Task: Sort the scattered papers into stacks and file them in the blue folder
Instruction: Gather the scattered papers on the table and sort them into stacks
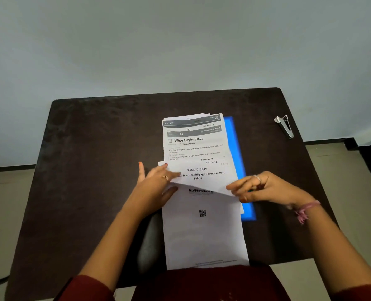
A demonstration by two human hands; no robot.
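A pile of white printed papers lies in the middle of the dark table. The far sheet reads "Wipe Drying Mat" (pixel 194 140). Over it lies a sheet headed "TASK ID: 3649" (pixel 201 173). The nearest, a long sheet with a QR code (pixel 204 231), reaches past the table's front edge. The blue folder (pixel 236 148) lies under the pile, showing along the right side. My left hand (pixel 156 185) pinches the left edge of the "TASK ID" sheet. My right hand (pixel 260 187) pinches its lower right corner, which is lifted off the QR sheet.
A silver stapler (pixel 285 126) lies at the far right of the table (pixel 97 148). A grey wall stands behind the table. A dark chair part (pixel 149 242) shows below the front edge, left of the long sheet.
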